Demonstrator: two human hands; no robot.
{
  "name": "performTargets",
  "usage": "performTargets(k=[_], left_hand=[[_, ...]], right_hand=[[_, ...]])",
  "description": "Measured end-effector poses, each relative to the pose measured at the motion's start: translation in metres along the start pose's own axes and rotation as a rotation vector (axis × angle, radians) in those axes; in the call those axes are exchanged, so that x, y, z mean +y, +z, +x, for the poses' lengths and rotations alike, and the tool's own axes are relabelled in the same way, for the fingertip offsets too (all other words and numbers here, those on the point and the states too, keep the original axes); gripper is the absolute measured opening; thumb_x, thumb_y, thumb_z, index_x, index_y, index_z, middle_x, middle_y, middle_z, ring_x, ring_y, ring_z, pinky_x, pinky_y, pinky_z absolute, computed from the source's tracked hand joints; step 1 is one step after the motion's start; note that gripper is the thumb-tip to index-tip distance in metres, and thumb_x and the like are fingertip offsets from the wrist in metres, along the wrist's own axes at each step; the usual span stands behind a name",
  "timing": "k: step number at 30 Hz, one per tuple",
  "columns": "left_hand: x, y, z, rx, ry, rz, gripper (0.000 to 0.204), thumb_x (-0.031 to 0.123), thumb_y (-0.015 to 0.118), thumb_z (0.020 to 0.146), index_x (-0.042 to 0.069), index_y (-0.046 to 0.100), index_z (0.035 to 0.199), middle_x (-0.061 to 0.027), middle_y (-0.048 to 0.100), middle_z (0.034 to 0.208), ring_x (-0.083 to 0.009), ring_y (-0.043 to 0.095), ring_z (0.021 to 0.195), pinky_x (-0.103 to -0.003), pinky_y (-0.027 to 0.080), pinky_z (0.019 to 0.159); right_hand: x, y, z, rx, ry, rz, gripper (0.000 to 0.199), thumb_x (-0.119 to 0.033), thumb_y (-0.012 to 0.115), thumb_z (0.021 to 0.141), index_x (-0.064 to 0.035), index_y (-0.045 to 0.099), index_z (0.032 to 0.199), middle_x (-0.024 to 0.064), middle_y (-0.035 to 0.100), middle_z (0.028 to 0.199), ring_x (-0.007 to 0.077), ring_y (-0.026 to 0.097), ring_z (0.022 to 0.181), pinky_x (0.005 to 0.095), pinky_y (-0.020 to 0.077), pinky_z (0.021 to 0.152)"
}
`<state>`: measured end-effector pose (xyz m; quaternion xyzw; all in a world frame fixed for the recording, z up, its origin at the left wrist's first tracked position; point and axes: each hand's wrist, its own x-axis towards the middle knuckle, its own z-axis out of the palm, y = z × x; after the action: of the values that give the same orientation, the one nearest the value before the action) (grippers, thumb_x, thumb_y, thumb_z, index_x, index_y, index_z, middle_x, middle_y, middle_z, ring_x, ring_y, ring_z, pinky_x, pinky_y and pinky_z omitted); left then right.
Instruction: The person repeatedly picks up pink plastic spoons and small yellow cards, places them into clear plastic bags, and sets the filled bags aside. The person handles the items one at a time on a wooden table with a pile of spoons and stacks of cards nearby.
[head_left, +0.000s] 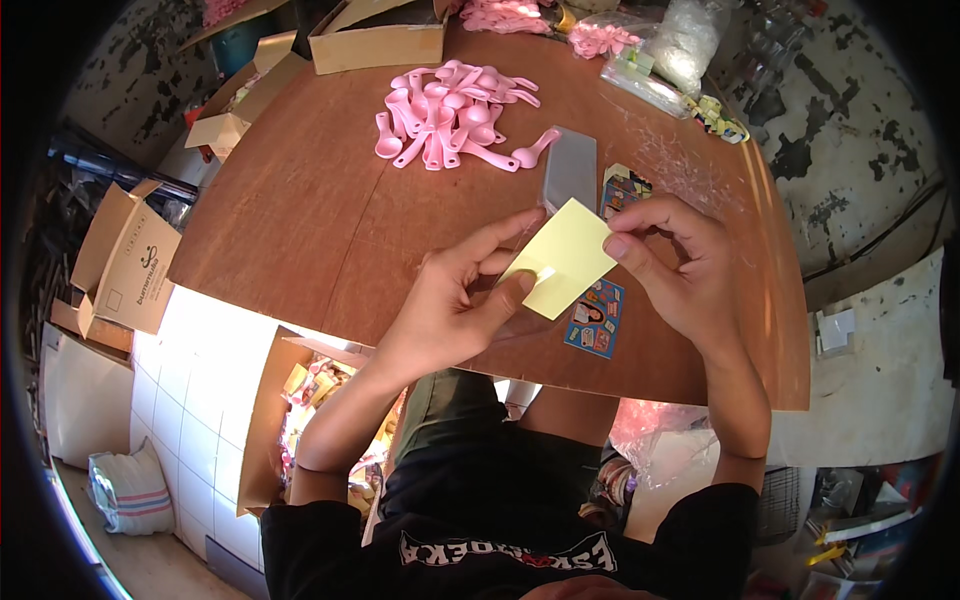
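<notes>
We're maybe midway: left grip (450, 310) and right grip (688, 265) pinching a yellow rectangular card (572, 252), pink plastic spoons (438, 118) untouched beyond it.

Wooden table (300, 240): heaped pink spoons (440, 120), grey block (572, 165) (perhaps box), partly hidden blue cards (592, 335).

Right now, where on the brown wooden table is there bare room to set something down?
Bare: the table left of the pink plastic spoons and between them and the left hand. Crowded: around the right hand and yellow rectangular card, with a grey oblong block and blue printed cards.
</notes>
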<state>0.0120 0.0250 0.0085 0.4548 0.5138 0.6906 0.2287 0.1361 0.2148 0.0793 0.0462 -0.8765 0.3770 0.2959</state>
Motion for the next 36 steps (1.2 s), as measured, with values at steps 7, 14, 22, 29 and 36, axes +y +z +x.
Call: performTargets(k=[7, 14, 22, 29, 36], left_hand=[[0.019, 0.000, -0.003, -0.053, -0.114, -0.002, 0.054, 0.002, 0.057, 0.097, -0.003, 0.035, 0.147, -0.0098, 0.070, 0.104, -0.0083, 0.061, 0.098, -0.022, 0.047, 0.085], [0.000, 0.009, -0.007, 0.122, 0.015, 0.042, 0.051, 0.000, 0.065, 0.091, -0.004, 0.046, 0.138, -0.0097, 0.072, 0.088, -0.0047, 0.060, 0.085, -0.022, 0.050, 0.070], [-0.003, 0.004, -0.002, 0.190, 0.043, 0.183, 0.027, 0.002, 0.068, 0.088, -0.001, 0.067, 0.115, -0.0135, 0.074, 0.092, -0.0102, 0.068, 0.079, -0.027, 0.054, 0.069], [0.003, 0.006, -0.004, 0.186, 0.249, 0.424, 0.018, -0.003, 0.064, 0.088, -0.002, 0.070, 0.106, -0.0142, 0.073, 0.099, -0.0192, 0.071, 0.087, -0.028, 0.056, 0.074], [0.000, 0.007, -0.006, 0.225, 0.372, 0.486, 0.024, -0.007, 0.065, 0.085, -0.001, 0.068, 0.108, -0.0147, 0.071, 0.106, -0.0271, 0.071, 0.095, -0.032, 0.057, 0.077]], right_hand=[[-0.010, 0.013, -0.005, -0.223, 0.066, 0.128, 0.010, 0.000, 0.069, 0.086, 0.0018, 0.068, 0.096, 0.0098, 0.067, 0.096, 0.0157, 0.068, 0.085, 0.0272, 0.0544, 0.078], [-0.009, 0.018, -0.011, -0.088, 0.120, 0.091, 0.011, 0.002, 0.070, 0.084, 0.0015, 0.070, 0.095, 0.0094, 0.068, 0.089, 0.0133, 0.065, 0.080, 0.0260, 0.0520, 0.071], [-0.008, 0.022, -0.002, -0.279, 0.174, 0.167, 0.014, -0.001, 0.067, 0.089, 0.0023, 0.070, 0.101, 0.0086, 0.067, 0.093, 0.0131, 0.066, 0.085, 0.0251, 0.0545, 0.077], [-0.010, 0.023, 0.005, -0.411, 0.430, 0.327, 0.019, -0.001, 0.067, 0.089, 0.0060, 0.067, 0.107, 0.0058, 0.065, 0.096, 0.0101, 0.063, 0.093, 0.0265, 0.0556, 0.081], [-0.013, 0.031, 0.006, -0.422, 0.326, 0.197, 0.019, 0.000, 0.070, 0.084, 0.0058, 0.067, 0.101, 0.0097, 0.067, 0.097, 0.0121, 0.066, 0.084, 0.0266, 0.0565, 0.075]])
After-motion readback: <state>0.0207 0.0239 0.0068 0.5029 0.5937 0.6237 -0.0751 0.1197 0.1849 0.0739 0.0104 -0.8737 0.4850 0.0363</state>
